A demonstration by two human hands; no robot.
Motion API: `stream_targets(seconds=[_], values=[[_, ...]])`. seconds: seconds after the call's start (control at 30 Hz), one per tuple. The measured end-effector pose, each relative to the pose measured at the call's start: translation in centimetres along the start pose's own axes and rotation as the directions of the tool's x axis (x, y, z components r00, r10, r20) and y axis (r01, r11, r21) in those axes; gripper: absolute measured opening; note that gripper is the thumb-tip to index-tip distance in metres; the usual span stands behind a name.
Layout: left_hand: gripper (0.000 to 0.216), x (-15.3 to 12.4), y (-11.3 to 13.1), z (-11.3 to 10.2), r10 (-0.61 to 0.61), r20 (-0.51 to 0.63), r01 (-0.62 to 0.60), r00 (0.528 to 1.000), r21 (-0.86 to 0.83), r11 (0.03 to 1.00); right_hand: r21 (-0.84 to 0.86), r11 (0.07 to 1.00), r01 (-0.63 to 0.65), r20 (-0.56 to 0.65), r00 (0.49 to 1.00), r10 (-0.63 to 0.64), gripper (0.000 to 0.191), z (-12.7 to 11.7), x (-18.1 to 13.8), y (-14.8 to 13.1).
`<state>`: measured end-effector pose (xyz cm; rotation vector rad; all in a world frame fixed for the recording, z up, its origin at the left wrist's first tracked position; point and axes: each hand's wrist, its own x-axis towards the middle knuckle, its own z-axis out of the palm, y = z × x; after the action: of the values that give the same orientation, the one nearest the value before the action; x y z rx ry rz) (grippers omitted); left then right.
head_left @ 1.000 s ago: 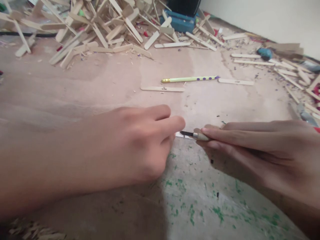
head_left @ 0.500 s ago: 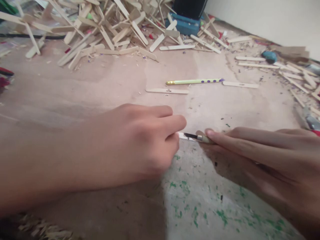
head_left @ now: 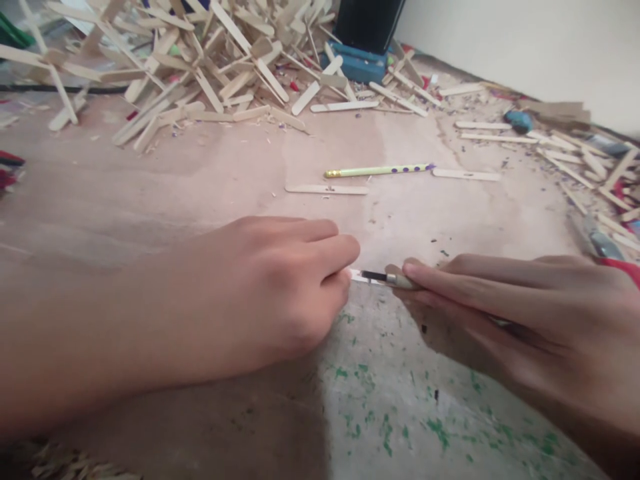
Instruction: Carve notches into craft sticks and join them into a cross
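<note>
My left hand (head_left: 280, 287) lies closed on the tabletop (head_left: 240, 173), its fingers pinching a wooden craft stick (head_left: 356, 275). Most of that stick is hidden under the fingers; a pale bit shows at their tips. From the other side, my right hand (head_left: 530, 307) grips a craft knife (head_left: 397, 279) with a dark, narrow blade and a metal collar. The blade lies along the stick, pointing toward my left fingertips. Whether it is cutting into the wood cannot be made out. Beyond the hands lies a notched craft stick (head_left: 327, 190).
A spotted pencil (head_left: 377, 171) lies near another marked stick (head_left: 466, 175). A heap of craft sticks (head_left: 235, 67) spreads along the back, next to a black object on a blue base (head_left: 357, 62). More sticks and a utility knife (head_left: 605, 245) lie at right. Shavings (head_left: 75, 463) gather lower left.
The view has shifted slightly, so the background sits a little lower and farther left. Both hands keep nearly the same pose, with the knife still against the stick.
</note>
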<state>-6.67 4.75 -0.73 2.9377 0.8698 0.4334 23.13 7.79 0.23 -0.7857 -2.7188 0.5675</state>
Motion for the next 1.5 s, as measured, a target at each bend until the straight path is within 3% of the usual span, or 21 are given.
stream_targets(seconds=[0.17,0.27,0.33,0.57,0.77,0.97,1.17,1.33,1.5], values=[[0.043,-0.1,-0.1,-0.4,-0.008,0.037,0.008,0.999,-0.022,1.000,-0.161,0.986,0.044,0.059,0.998,-0.035,0.030,-0.4,-0.7,0.4],[0.040,-0.2,-0.1,-0.6,-0.008,0.053,0.010,0.999,-0.038,0.999,-0.175,0.981,0.082,0.060,0.996,-0.073,0.032,-0.4,-0.9,0.4],[0.038,-0.2,0.0,-0.6,0.001,0.067,0.001,0.998,-0.036,0.999,-0.113,0.992,0.062,0.046,0.997,-0.057,0.032,-0.2,-0.7,0.1],[0.017,0.1,0.4,-0.6,0.003,0.078,-0.002,0.997,-0.007,1.000,0.181,0.970,-0.164,-0.024,0.985,0.171,0.023,0.6,0.1,-0.9],[0.017,0.0,0.5,-0.6,0.027,0.075,-0.027,0.997,-0.001,1.000,0.234,0.935,-0.267,0.013,0.962,0.272,0.020,0.5,0.6,-1.3],[0.028,-0.2,0.4,-0.6,0.031,0.074,-0.032,0.997,0.016,0.999,0.125,0.983,-0.138,0.014,0.990,0.137,0.021,-0.1,0.9,-1.1],[0.020,-0.3,0.4,-0.1,0.041,0.078,-0.043,0.996,0.030,0.999,0.063,0.998,-0.031,0.000,1.000,0.032,0.025,-0.1,1.0,-1.1],[0.020,-0.6,0.6,0.4,0.024,0.044,-0.025,0.999,0.024,0.999,0.140,0.978,-0.157,0.020,0.988,0.156,0.025,-0.2,1.2,-2.1],[0.022,-0.5,0.4,0.4,0.029,0.035,-0.030,0.999,0.026,0.999,0.117,0.982,-0.148,-0.021,0.988,0.151,0.022,-0.1,1.0,-1.4]])
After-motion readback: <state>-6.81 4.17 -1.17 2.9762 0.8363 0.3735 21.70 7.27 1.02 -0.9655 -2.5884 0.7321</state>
